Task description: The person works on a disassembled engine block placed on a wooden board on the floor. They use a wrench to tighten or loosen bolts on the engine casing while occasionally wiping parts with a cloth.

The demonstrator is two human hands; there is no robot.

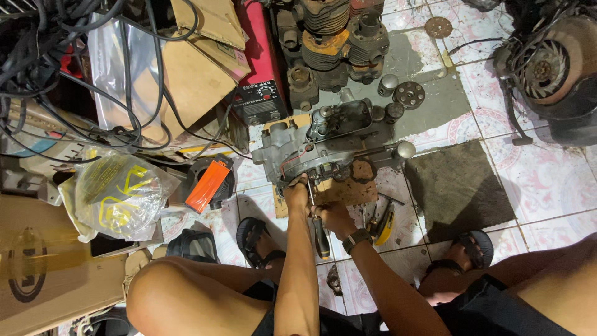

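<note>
A grey metal engine case (323, 140) rests on a wooden board (342, 191) on the tiled floor in front of me. My left hand (297, 194) presses against the near edge of the case. My right hand (333, 214), with a watch on its wrist, grips a screwdriver (319, 235) with a dark handle; its shaft points up at the case's near edge, right beside my left fingers. My knees and sandalled feet frame the spot.
Engine cylinders (336, 37) and round metal parts (409, 94) lie behind the case. A red box-shaped machine (261, 74), cardboard and tangled black cables (56, 56) crowd the left. A dark mat (457, 186) lies right, a wheel hub (550, 62) far right. Pliers (382, 224) rest beside my right hand.
</note>
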